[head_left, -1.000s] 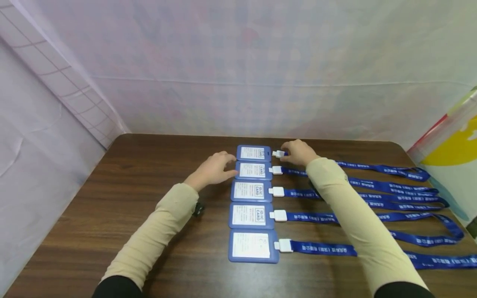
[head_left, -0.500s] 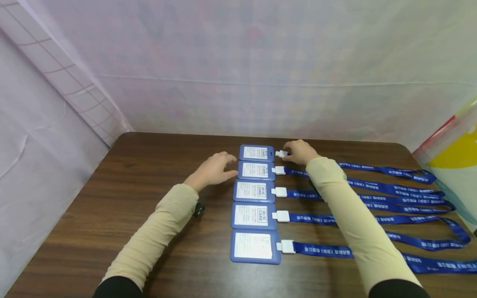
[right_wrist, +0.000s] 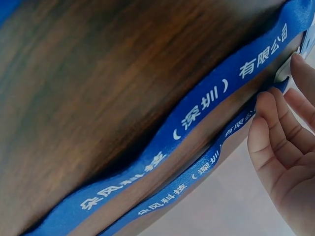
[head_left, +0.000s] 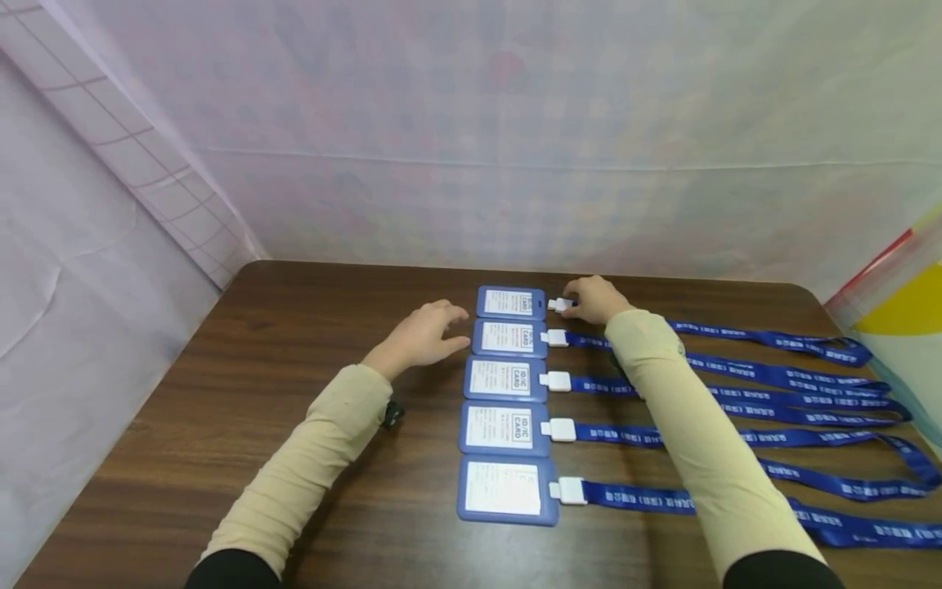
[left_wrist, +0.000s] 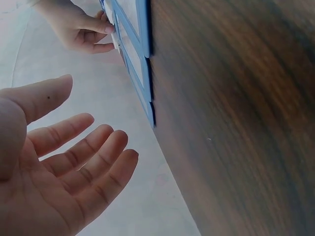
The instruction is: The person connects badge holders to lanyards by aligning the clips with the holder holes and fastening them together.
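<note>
In the head view, several blue ID card holders with white cards lie in a column, including the farthest card holder (head_left: 511, 303) and the nearest card holder (head_left: 508, 491). My left hand (head_left: 423, 334) hovers just left of the far holders, fingers spread and palm bare in the left wrist view. At the far end, my right hand (head_left: 594, 301) pinches the white clip (head_left: 561, 305) of the farthest lanyard. This clip lies slightly apart from its holder's slot. In the right wrist view, thumb and fingers partly hide the clip, with the blue lanyard (right_wrist: 182, 189) trailing away.
Several other blue lanyards (head_left: 640, 497) stretch rightward, each with a white clip beside a holder; my right forearm crosses above them. The brown wooden table (head_left: 243, 368) ends at a pale cloth (head_left: 471, 164) behind it. A colourful sheet (head_left: 905, 319) stands at the right.
The table, holders and lanyards shift slightly right in the head view. The gap between my left fingers and the holders has widened a little. My right hand stays at the farthest clip.
</note>
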Demonstrator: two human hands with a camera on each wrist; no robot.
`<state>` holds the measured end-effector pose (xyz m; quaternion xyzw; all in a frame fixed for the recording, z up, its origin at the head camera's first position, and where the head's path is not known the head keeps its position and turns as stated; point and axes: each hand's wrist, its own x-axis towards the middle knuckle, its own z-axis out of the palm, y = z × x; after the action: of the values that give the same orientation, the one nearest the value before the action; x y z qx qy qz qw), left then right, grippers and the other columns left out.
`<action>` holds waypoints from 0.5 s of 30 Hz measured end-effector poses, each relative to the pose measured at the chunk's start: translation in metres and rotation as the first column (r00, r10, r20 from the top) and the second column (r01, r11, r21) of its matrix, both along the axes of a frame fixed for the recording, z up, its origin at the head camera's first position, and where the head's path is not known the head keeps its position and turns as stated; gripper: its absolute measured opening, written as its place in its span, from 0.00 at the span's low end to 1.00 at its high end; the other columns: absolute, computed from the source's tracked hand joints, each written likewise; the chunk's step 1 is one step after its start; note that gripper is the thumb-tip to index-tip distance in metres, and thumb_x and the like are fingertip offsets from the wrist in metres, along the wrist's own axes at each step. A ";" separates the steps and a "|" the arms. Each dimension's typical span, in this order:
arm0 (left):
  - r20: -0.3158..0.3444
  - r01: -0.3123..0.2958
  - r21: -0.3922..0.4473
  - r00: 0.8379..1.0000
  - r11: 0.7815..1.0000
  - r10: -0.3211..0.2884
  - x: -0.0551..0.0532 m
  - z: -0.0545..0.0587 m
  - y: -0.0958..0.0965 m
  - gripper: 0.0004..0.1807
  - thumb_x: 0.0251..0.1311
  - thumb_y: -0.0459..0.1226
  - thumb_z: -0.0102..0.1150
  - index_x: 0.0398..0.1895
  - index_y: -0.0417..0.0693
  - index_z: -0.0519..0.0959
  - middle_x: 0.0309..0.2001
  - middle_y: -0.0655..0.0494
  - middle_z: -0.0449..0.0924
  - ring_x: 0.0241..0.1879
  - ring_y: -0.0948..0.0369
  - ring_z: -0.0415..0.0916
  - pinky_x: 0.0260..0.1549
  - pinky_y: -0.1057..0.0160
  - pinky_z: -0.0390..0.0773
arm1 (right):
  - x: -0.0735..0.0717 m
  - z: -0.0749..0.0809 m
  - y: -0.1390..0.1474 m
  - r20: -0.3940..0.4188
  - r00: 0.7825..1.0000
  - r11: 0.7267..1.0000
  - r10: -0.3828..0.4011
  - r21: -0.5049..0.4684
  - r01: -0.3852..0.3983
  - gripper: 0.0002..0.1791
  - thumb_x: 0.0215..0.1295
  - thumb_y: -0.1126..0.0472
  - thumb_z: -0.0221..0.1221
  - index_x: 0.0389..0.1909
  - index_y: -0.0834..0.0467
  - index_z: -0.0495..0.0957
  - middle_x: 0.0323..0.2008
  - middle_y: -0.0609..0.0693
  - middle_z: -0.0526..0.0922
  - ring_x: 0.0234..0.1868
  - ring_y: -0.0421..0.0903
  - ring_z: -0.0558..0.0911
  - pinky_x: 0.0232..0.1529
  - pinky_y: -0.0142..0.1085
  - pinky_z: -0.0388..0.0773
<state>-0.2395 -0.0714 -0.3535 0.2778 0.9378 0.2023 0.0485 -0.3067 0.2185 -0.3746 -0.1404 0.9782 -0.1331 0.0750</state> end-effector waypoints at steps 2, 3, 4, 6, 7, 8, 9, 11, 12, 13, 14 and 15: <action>0.001 0.002 0.000 1.000 1.000 -0.002 0.000 -0.001 -0.001 0.22 0.59 0.40 0.57 0.54 0.37 0.72 0.50 0.44 0.73 0.48 0.52 0.72 0.46 0.55 0.73 | 0.000 -0.001 0.000 -0.003 1.000 1.000 0.002 -0.006 -0.002 0.20 0.57 0.60 0.62 0.48 0.68 0.75 0.46 0.63 0.77 0.47 0.58 0.75 0.49 0.49 0.71; 0.001 0.004 0.000 1.000 1.000 -0.004 0.001 -0.001 -0.001 0.22 0.59 0.40 0.57 0.54 0.37 0.71 0.50 0.43 0.73 0.48 0.52 0.72 0.46 0.55 0.73 | 0.000 -0.001 0.000 -0.006 1.000 1.000 0.004 -0.008 -0.004 0.20 0.57 0.60 0.62 0.47 0.67 0.75 0.46 0.62 0.78 0.47 0.58 0.75 0.48 0.49 0.71; 0.001 0.006 0.000 1.000 1.000 -0.006 0.001 -0.001 -0.001 0.22 0.59 0.40 0.57 0.54 0.37 0.71 0.50 0.43 0.73 0.48 0.52 0.72 0.46 0.55 0.73 | 0.000 -0.002 0.000 -0.010 1.000 1.000 0.007 -0.010 -0.007 0.19 0.57 0.61 0.62 0.47 0.67 0.75 0.45 0.62 0.78 0.47 0.58 0.75 0.48 0.49 0.71; 0.002 0.009 0.002 1.000 1.000 -0.009 0.001 -0.002 -0.002 0.22 0.59 0.39 0.56 0.54 0.36 0.71 0.50 0.43 0.73 0.48 0.52 0.72 0.46 0.55 0.73 | 0.000 -0.002 0.000 -0.021 1.000 1.000 0.012 -0.009 -0.012 0.18 0.56 0.61 0.62 0.46 0.67 0.76 0.44 0.62 0.78 0.46 0.57 0.75 0.48 0.49 0.71; 0.002 0.011 0.003 1.000 1.000 -0.011 0.002 -0.002 -0.002 0.22 0.59 0.39 0.56 0.54 0.36 0.71 0.50 0.43 0.73 0.48 0.52 0.72 0.46 0.55 0.73 | -0.001 -0.003 -0.001 -0.023 1.000 1.000 0.012 -0.006 -0.012 0.18 0.56 0.61 0.62 0.45 0.67 0.76 0.44 0.62 0.78 0.46 0.57 0.75 0.48 0.49 0.71; 0.002 0.013 0.004 1.000 1.000 -0.013 0.002 -0.002 -0.002 0.22 0.59 0.39 0.56 0.54 0.36 0.71 0.50 0.43 0.73 0.48 0.51 0.72 0.46 0.55 0.73 | -0.001 -0.003 -0.001 -0.027 1.000 1.000 0.014 -0.002 -0.014 0.17 0.56 0.62 0.62 0.44 0.67 0.76 0.43 0.61 0.79 0.46 0.57 0.76 0.48 0.49 0.71; 0.000 0.014 0.003 1.000 1.000 -0.014 0.002 -0.002 -0.002 0.22 0.59 0.39 0.56 0.54 0.36 0.71 0.49 0.43 0.73 0.48 0.52 0.72 0.46 0.55 0.73 | -0.001 -0.003 -0.002 -0.028 1.000 1.000 0.015 0.002 -0.015 0.17 0.56 0.62 0.62 0.44 0.67 0.76 0.43 0.61 0.79 0.45 0.57 0.76 0.48 0.49 0.71; -0.003 0.016 0.002 1.000 1.000 -0.016 0.002 -0.002 -0.002 0.22 0.59 0.39 0.57 0.54 0.36 0.72 0.49 0.43 0.74 0.47 0.52 0.72 0.46 0.55 0.73 | -0.001 -0.002 -0.003 -0.029 0.999 1.000 0.020 0.014 -0.020 0.16 0.56 0.62 0.62 0.42 0.67 0.76 0.42 0.61 0.79 0.44 0.57 0.76 0.47 0.49 0.71; -0.006 0.018 0.002 1.000 1.000 -0.018 0.002 -0.002 -0.002 0.22 0.59 0.39 0.57 0.54 0.36 0.72 0.49 0.43 0.74 0.47 0.52 0.73 0.46 0.55 0.73 | -0.001 -0.002 -0.004 -0.022 1.000 1.000 0.019 0.021 -0.018 0.15 0.56 0.62 0.62 0.42 0.67 0.76 0.42 0.61 0.79 0.44 0.57 0.76 0.47 0.48 0.71; -0.006 0.019 0.001 1.000 1.000 -0.019 0.002 -0.001 -0.002 0.22 0.59 0.39 0.57 0.54 0.37 0.72 0.49 0.44 0.74 0.47 0.52 0.73 0.46 0.55 0.74 | -0.001 -0.001 -0.004 -0.019 1.000 0.999 0.023 0.030 -0.022 0.15 0.56 0.62 0.62 0.42 0.66 0.76 0.41 0.61 0.79 0.43 0.57 0.76 0.46 0.48 0.72; -0.007 0.020 0.001 1.000 1.000 -0.020 0.002 -0.001 -0.002 0.21 0.59 0.39 0.56 0.54 0.37 0.72 0.49 0.44 0.74 0.47 0.52 0.73 0.45 0.56 0.74 | -0.001 0.000 -0.005 -0.015 1.000 0.999 0.026 0.039 -0.025 0.14 0.56 0.63 0.62 0.41 0.67 0.76 0.41 0.61 0.79 0.42 0.57 0.76 0.45 0.48 0.72; -0.007 0.022 0.001 1.000 1.000 -0.022 0.002 -0.001 -0.002 0.21 0.59 0.39 0.56 0.54 0.37 0.72 0.49 0.44 0.74 0.47 0.52 0.73 0.45 0.56 0.74 | 0.000 0.000 -0.005 -0.010 1.000 0.999 0.027 0.047 -0.027 0.14 0.56 0.63 0.62 0.41 0.67 0.76 0.41 0.62 0.79 0.42 0.56 0.76 0.44 0.48 0.72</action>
<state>-0.2377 -0.0731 -0.3546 0.2888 0.9348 0.2012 0.0473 -0.3071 0.2136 -0.3745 -0.1526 0.9795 -0.1082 0.0748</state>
